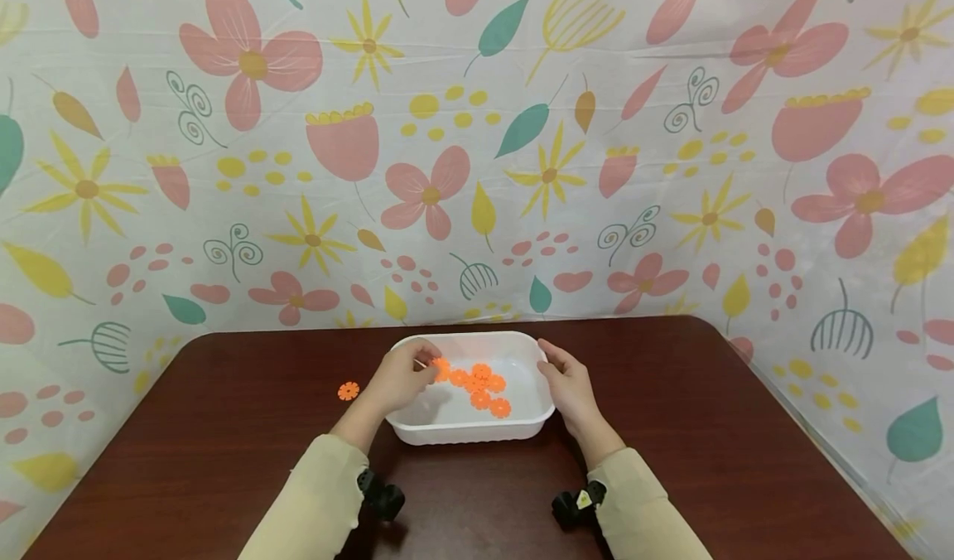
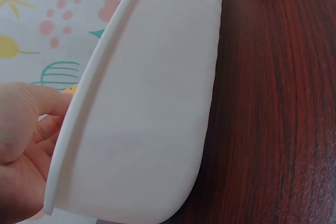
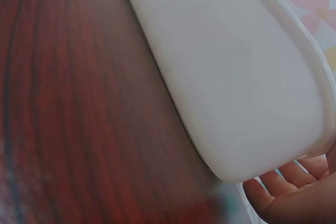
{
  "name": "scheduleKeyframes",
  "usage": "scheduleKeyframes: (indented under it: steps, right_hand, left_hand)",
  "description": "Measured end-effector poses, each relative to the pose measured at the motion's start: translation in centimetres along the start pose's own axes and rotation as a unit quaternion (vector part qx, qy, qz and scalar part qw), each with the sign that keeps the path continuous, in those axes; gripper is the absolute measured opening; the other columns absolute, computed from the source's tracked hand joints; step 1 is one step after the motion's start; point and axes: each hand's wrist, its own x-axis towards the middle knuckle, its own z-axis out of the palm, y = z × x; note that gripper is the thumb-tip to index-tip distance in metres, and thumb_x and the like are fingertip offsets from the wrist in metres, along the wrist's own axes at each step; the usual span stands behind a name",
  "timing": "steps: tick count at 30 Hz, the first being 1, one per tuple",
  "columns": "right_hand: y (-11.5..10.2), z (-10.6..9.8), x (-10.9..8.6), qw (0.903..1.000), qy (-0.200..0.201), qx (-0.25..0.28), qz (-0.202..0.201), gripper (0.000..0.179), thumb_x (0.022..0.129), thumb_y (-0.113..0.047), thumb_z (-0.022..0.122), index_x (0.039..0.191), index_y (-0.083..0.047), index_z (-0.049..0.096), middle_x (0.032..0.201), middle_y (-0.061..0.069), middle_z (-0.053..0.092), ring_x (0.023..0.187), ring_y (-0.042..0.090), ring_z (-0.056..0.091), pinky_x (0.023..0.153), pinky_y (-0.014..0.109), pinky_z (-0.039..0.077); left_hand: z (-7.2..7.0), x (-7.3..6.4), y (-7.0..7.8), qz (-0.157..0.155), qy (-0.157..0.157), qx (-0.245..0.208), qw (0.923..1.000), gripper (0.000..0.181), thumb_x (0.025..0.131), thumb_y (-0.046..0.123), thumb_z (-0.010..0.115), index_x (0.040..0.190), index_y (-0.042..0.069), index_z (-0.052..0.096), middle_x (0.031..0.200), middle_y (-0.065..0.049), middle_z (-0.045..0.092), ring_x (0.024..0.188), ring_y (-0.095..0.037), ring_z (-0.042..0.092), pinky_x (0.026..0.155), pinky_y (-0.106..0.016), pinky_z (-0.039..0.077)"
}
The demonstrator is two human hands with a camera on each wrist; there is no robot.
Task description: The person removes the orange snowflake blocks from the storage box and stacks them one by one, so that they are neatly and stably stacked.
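Orange notched discs (image 1: 477,384) lie inside the white tray (image 1: 469,435). Our left hand (image 1: 404,378) pinches one disc (image 1: 441,369) at the left end; our right hand (image 1: 572,384) grips the right rim. We should press this rim gently, so nothing slides.

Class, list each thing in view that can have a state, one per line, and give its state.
White tray: upright on the table, open-topped, partly filled
Orange cluster: loose inside the tray, some pieces overlapping
Held orange piece: at the left hand's fingertips, apparently pinched
Stray orange piece: lying on the table, left of the tray
Right hand: holding the tray's right rim
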Motion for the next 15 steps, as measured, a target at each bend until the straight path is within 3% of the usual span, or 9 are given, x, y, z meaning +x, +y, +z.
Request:
scheduleKeyframes:
  steps: [10, 15]
  right_hand:
    - [-0.1, 0.1, 0.1, 1.0000, 0.000, 0.006, -0.002, 0.041, 0.096, -0.011, 0.048, 0.137, -0.010, 0.049, 0.142, 0.017, 0.045, 0.128, 0.029, 0.045, 0.104, 0.046, 0.042]
    - [0.1, 0.0, 0.1, 1.0000, -0.002, -0.002, -0.003, 0.041, 0.097, -0.011, 0.048, 0.138, -0.010, 0.049, 0.143, 0.016, 0.045, 0.129, 0.029, 0.046, 0.103, 0.046, 0.042]
  left_hand:
    - [-0.8, -0.3, 0.0, 0.005, 0.036, -0.012, 0.9993, 0.016, 0.089, 0.008, 0.062, 0.106, 0.008, 0.062, 0.096, -0.008, 0.063, 0.074, -0.015, 0.061, 0.065, -0.028, 0.055]
    - [-1.2, -0.5, -0.2, -0.006, 0.045, -0.024, 0.9987, 0.017, 0.090, 0.009, 0.062, 0.107, 0.008, 0.062, 0.096, -0.009, 0.062, 0.077, -0.024, 0.063, 0.065, -0.029, 0.054]
